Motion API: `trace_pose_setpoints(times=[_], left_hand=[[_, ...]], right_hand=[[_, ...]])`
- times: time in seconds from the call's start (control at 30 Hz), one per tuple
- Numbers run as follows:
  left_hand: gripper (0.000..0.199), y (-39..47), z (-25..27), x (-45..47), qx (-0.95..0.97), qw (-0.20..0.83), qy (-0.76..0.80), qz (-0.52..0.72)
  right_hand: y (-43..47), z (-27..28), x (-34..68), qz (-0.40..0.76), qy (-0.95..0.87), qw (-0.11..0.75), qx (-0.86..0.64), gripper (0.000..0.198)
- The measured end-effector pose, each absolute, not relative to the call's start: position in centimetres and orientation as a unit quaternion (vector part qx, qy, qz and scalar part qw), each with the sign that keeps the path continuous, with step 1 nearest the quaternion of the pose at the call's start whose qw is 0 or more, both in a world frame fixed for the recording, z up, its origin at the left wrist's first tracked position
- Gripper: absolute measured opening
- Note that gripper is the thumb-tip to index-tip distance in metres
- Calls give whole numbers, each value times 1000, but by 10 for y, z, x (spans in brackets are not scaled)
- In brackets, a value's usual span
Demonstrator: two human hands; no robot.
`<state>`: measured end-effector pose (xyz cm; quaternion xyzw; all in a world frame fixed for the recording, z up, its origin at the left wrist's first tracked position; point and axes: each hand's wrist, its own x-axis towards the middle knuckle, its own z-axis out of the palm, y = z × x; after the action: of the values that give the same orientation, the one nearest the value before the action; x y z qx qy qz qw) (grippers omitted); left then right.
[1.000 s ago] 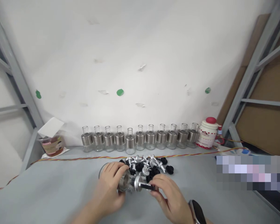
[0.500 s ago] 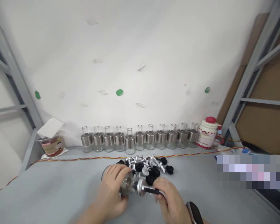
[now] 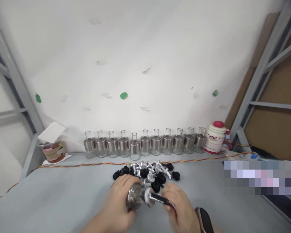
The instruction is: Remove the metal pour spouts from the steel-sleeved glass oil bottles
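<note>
My left hand point(image 3: 118, 204) is wrapped round a glass bottle point(image 3: 135, 196), which lies tilted with its neck toward the right. At the mouth of that bottle sits a pour spout point(image 3: 149, 197), silver with a black lever. My right hand point(image 3: 180, 207) pinches the lever end of the spout between thumb and fingers. How deep the stopper sits in the neck I cannot tell. Just beyond my hands lies a pile of loose silver spouts point(image 3: 150, 176) and black stoppers point(image 3: 161, 178).
Several glass bottles with steel bands point(image 3: 135, 148) stand in a row along the white wall. A red-lidded jar point(image 3: 214, 139) is at their right end, a wrapped cup point(image 3: 55, 153) at the far left. A twisted wire point(image 3: 87, 165) crosses the grey table point(image 3: 38, 197).
Both hands have shifted slightly right and down with the bottle and spout. The bottle's end turns more toward me, and black stoppers at the pile's left now show.
</note>
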<state>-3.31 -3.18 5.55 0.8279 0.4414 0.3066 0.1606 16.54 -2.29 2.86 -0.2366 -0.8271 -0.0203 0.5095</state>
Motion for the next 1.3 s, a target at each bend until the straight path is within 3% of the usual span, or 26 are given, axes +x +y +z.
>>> trace_pose_setpoints(times=[0.17,0.47,0.73,1.03,1.3], left_hand=[[59,-32,54,-34,830,153,441,306],[64,-27,43,-42,843,14,431,321],[62,-19,41,-52,836,-41,451,310],[61,-18,42,-53,841,-86,448,291],[62,-18,38,-55,836,-90,448,304]], right_hand=[[-26,32,165,-27,-819,520,-242,31],[-30,20,164,64,-803,519,-286,31],[-20,24,173,-31,-832,485,-269,23],[-23,23,170,-27,-814,513,-273,21],[-20,22,173,-33,-831,482,-275,24]])
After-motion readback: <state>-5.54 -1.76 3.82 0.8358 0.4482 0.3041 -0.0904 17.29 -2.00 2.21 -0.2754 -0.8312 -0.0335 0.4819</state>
